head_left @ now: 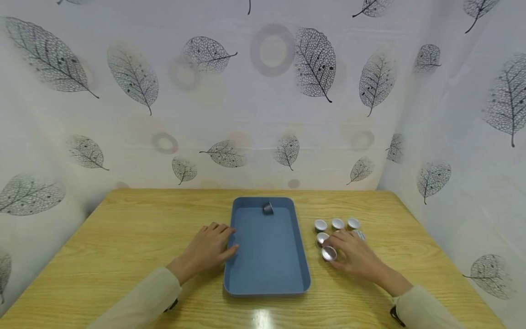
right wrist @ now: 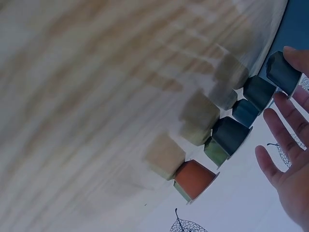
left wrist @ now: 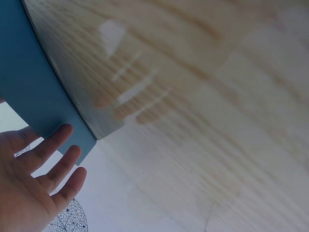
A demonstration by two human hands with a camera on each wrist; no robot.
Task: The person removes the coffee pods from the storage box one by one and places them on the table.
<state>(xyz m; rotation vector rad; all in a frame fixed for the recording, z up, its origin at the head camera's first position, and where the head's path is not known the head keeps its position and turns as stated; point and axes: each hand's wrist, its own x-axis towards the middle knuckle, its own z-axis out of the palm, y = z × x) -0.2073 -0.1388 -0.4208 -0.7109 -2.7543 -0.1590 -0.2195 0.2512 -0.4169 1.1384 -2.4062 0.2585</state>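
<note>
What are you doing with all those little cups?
A person sits at a wooden table. The left hand rests flat against the side of a blue tray, which has one small capsule in its far end. The right hand pinches another capsule from the cluster beside the tray.

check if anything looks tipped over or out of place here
One dark capsule lies on its side at the far end of the blue rectangular plastic tray. The foil-topped capsules beside the right hand stand upright in tidy rows on the wooden table.
</note>
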